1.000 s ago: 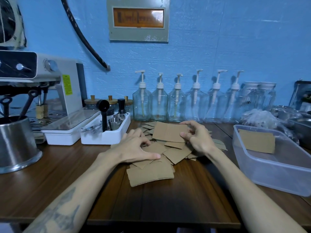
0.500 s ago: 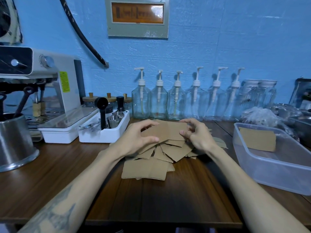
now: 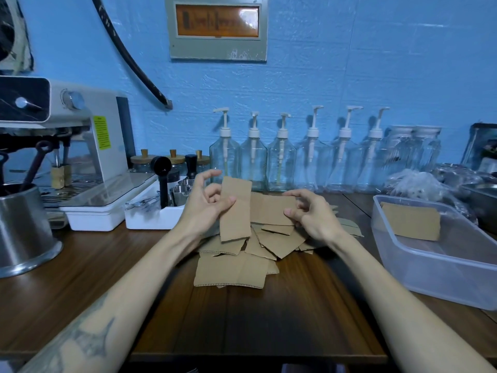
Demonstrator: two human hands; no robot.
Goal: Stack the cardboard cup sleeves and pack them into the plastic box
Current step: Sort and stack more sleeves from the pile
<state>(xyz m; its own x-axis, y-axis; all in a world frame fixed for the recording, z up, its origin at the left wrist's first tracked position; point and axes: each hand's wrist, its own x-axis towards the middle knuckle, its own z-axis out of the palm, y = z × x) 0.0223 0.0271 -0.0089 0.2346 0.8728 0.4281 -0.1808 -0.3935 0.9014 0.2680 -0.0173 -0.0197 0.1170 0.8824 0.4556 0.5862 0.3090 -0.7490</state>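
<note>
My left hand (image 3: 204, 205) pinched one cardboard sleeve (image 3: 235, 210) and held it standing up tall in the middle of the frame. My right hand (image 3: 313, 214) held a second sleeve (image 3: 273, 210) by its right edge, thumb below and fingers on top. The two sleeves touched, with the tall one in front. Under my hands, a messy pile of sleeves (image 3: 242, 261) lay on the wooden table (image 3: 255, 321). At the right edge of the frame sat the plastic box (image 3: 441, 275) with one sleeve (image 3: 410, 220) lying inside it.
</note>
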